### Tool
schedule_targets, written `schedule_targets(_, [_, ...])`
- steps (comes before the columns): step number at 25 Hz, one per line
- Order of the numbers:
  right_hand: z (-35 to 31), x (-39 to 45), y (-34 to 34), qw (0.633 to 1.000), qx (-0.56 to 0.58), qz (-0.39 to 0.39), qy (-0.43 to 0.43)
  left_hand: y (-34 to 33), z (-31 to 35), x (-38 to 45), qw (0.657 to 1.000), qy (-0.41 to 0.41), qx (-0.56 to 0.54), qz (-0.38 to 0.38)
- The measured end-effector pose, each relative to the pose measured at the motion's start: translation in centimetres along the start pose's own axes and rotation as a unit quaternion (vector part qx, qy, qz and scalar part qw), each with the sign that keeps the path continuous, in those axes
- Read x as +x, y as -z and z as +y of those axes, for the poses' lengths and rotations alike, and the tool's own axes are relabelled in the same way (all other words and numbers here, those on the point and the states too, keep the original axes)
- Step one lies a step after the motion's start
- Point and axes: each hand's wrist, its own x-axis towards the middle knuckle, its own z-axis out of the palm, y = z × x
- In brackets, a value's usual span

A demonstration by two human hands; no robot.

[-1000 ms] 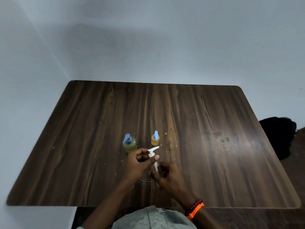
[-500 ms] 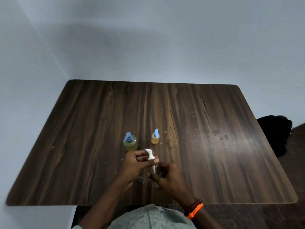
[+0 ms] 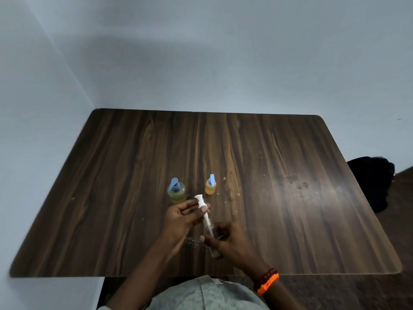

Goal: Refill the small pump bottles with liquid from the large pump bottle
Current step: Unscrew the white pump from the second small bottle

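**Three bottles, one of them in my hands**

Nearest me, my right hand [image 3: 230,240] is wrapped around a clear small bottle [image 3: 212,242], holding it low over the near part of the wooden table [image 3: 290,175]. The bottle's body is hard to make out: it is transparent, and my fingers cover most of it, so I cannot tell whether anything is in it or whether its base touches the tabletop. On that wrist sit two bracelets [image 3: 267,281], one dark red and one orange.

Just above, my left hand [image 3: 182,217] pinches one white pump head [image 3: 200,200] between thumb and fingertips, its stem and dip tube slanting down into the clear bottle's mouth. The lower end of the tube is lost behind the plastic.

Beyond my hands stand two more pump bottles, both upright with blue pumps: the larger yellow-green bottle [image 3: 177,192] to the left, just past my left fingertips, and the smaller orange bottle [image 3: 210,186] to the right, apart from it.

Pale crumbs speckle the wood around them. At the far right, off the table's edge, lies one dark bundle [image 3: 373,182], too shadowed to identify.
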Motion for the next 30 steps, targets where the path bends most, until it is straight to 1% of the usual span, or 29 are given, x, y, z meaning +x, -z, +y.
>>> schedule_targets(3, [0.7,-0.3,-0.2,1.0,-0.028,-0.003,-0.004,0.9,0.1,0.7,0.994,-0.019,-0.082,0.063])
schedule_targets(6, [1.4,-0.6,0.4,0.999,-0.053,-0.005,-0.006,2.4,-0.6,1.0,0.986,-0.016,-0.114,0.122])
schedule_targets(9, [2.4,-0.8,1.1,0.998,-0.064,0.002,-0.013,3.4,-1.9,0.9,0.981,0.015,-0.055,0.188])
schedule_targets(10, [2.7,-0.9,1.2,0.998,-0.065,0.007,-0.014,3.6,-2.4,0.9,0.977,0.026,-0.003,0.211])
schedule_targets(11, [2.9,-1.0,1.3,0.998,-0.067,0.011,-0.016,3.9,-2.9,1.1,0.97,0.03,0.075,0.227])
schedule_targets(13, [3.2,-1.2,1.4,0.997,-0.073,0.013,-0.016,4.2,-4.0,1.3,0.945,0.018,0.245,0.216])
schedule_targets(14, [3.2,-1.3,1.4,0.997,-0.073,0.012,-0.015,4.4,-4.6,1.4,0.931,0.009,0.305,0.201])
schedule_targets(15, [3.2,-1.4,1.5,0.997,-0.071,0.011,-0.015,4.5,-5.1,1.7,0.919,0.001,0.346,0.188])
schedule_targets(17, [2.9,-1.4,1.6,0.998,-0.069,0.007,-0.011,5.1,-6.3,2.3,0.905,-0.004,0.388,0.175])
schedule_targets(19, [2.5,-1.5,1.8,0.998,-0.067,0.005,-0.01,5.6,-7.2,2.9,0.895,0.0,0.402,0.192])
schedule_targets(21, [2.2,-1.5,2.0,0.998,-0.067,0.01,-0.013,5.8,-7.9,3.5,0.894,0.003,0.397,0.208])
schedule_targets(24, [2.0,-1.5,2.5,0.998,-0.062,0.012,-0.019,5.7,-8.4,4.0,0.902,0.026,0.371,0.218])
schedule_targets(26, [1.9,-1.5,2.7,0.998,-0.05,0.007,-0.027,6.1,-7.9,3.9,0.909,0.034,0.339,0.241])
schedule_targets(28, [1.7,-1.4,3.0,0.999,-0.039,0.009,-0.033,7.4,-6.5,3.9,0.907,-0.01,0.335,0.255])
schedule_targets(30, [1.5,-1.4,3.1,0.999,-0.028,0.012,-0.035,9.0,-4.2,4.4,0.897,-0.067,0.378,0.22])
